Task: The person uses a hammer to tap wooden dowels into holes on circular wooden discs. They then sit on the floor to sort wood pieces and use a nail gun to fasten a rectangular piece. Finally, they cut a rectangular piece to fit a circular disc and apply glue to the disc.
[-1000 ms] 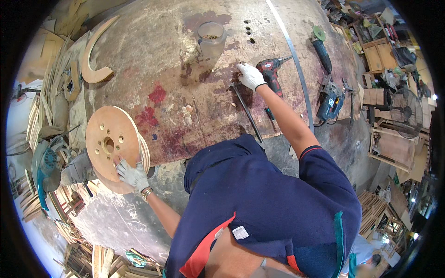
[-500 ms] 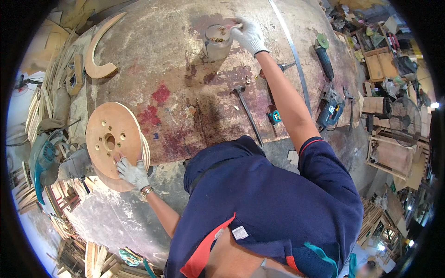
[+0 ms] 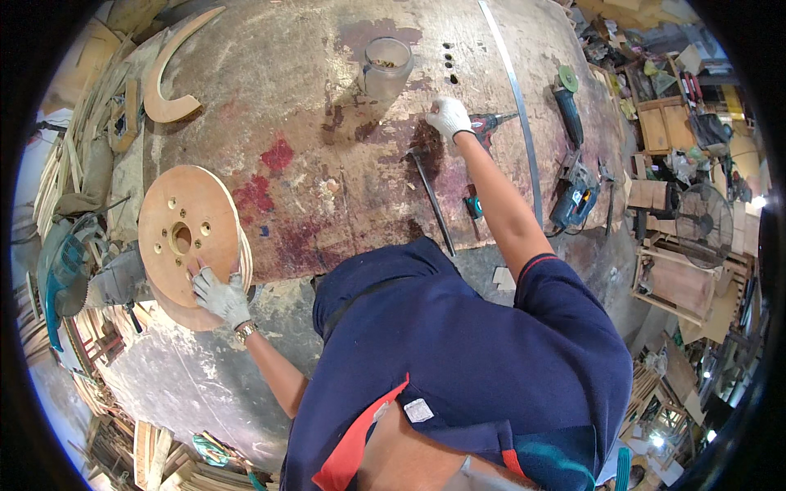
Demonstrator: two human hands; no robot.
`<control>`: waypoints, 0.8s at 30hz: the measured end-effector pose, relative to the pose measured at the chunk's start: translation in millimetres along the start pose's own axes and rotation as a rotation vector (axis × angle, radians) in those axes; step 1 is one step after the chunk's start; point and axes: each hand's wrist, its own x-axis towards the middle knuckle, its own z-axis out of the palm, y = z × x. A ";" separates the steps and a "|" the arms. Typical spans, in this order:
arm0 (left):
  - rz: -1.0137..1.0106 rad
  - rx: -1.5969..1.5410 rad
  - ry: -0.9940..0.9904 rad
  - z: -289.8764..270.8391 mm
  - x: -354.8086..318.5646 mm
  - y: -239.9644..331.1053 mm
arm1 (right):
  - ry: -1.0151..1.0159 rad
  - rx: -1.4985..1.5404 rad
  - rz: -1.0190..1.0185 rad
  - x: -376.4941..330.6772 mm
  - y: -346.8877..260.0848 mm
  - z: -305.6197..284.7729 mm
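Over a stained wooden bench [image 3: 270, 82] flanked by piled wood strips [image 3: 59, 192], rests the left hand [image 3: 223, 299] on the lower face of a round wooden disc [image 3: 201, 217] at the bench's left side, with fingers apart. Curls the fingers of the right hand [image 3: 448, 119] together beside a drill [image 3: 485, 124]; cannot tell whether holding anything. Farther out, shows a hammer [image 3: 431, 196], a cloudy jar [image 3: 388, 80] of small bits [image 3: 383, 64] and a jigsaw [image 3: 576, 200]. Judging by the disc, has holes [image 3: 172, 202] already cut, apparently lined with metal in places; cannot judge the amount left. Can read neither a pale tag [image 3: 417, 410] on the shirt [image 3: 491, 352] nor any marking on the drill or jigsaw.
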 end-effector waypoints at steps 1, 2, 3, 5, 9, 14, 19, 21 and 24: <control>-0.001 -0.008 0.005 0.8 -0.1 0.7 | -0.052 -0.025 0.007 -7.7 -5.8 -11.6; -0.003 -0.015 0.010 1.3 -0.4 1.2 | -0.119 -0.049 0.018 -11.3 -9.2 -13.1; -0.013 -0.009 0.003 1.6 -0.8 1.2 | -0.098 -0.034 -0.044 -17.3 -7.7 -9.3; -0.019 -0.002 -0.011 3.4 1.3 2.4 | -0.049 -0.002 -0.153 -36.2 1.7 4.6; -0.016 -0.020 -0.009 7.2 0.9 -0.6 | 0.007 0.036 -0.173 -43.1 4.4 18.8; -0.040 -0.075 -0.002 10.5 -0.2 -2.0 | -0.001 0.042 -0.039 -38.8 -3.0 19.6; -0.021 -0.064 0.021 6.3 0.5 1.0 | -0.015 0.079 -0.052 -36.7 -1.0 14.7; -0.023 -0.064 0.011 3.1 1.0 2.4 | -0.040 0.076 -0.036 -37.6 -0.5 16.0; -0.036 -0.028 -0.003 1.3 -0.2 2.6 | -0.042 0.054 0.012 -42.9 -9.6 11.5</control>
